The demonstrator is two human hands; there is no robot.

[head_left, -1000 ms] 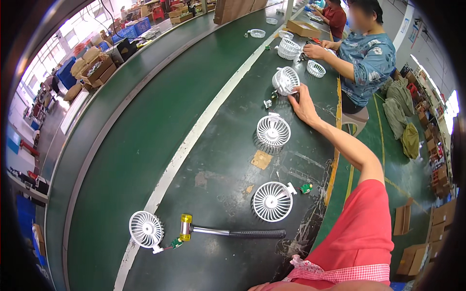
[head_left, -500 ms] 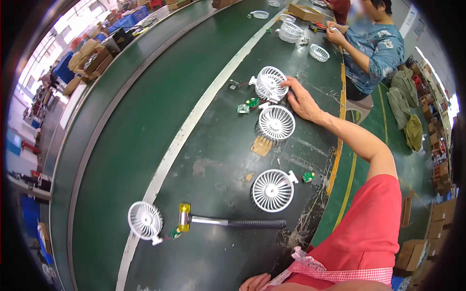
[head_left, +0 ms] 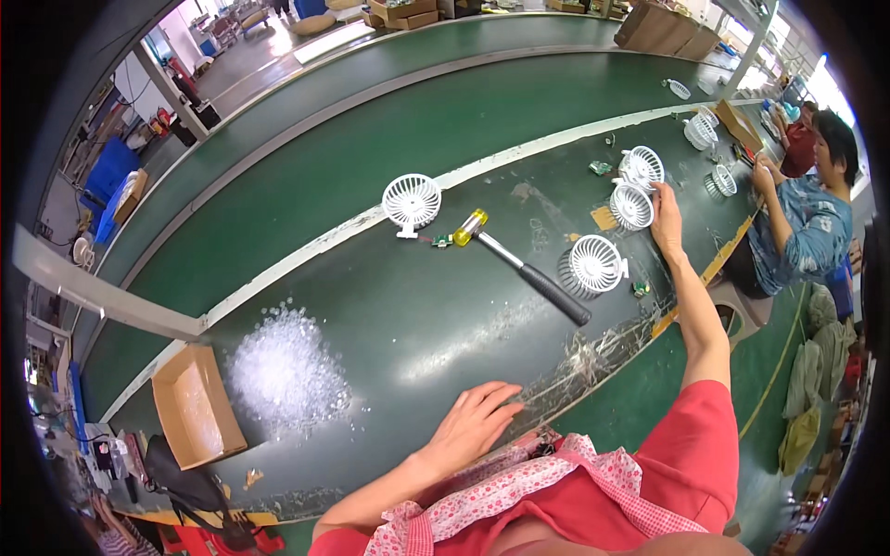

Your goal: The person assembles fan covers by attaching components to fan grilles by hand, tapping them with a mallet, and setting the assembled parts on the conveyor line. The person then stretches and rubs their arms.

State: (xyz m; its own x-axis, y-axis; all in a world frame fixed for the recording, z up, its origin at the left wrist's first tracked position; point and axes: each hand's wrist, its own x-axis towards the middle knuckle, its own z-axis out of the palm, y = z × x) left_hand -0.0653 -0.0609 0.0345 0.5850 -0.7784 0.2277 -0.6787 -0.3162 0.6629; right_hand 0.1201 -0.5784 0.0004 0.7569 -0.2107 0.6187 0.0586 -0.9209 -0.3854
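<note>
the right hand [head_left: 666, 215] reaches far out over the dark green table [head_left: 389, 315], its fingers spread and touching the rim of a small white fan [head_left: 632, 205]; they are not closed around it. another white fan [head_left: 642, 167] sits just beyond, and a third [head_left: 596, 263] lies nearer. the left hand [head_left: 471, 426] rests flat and open on the table edge, holding nothing. a yellow-headed mallet [head_left: 524, 267] lies between the fans, and a pile of clear bits [head_left: 283, 371] lies beside a cardboard box [head_left: 190, 408].
</note>
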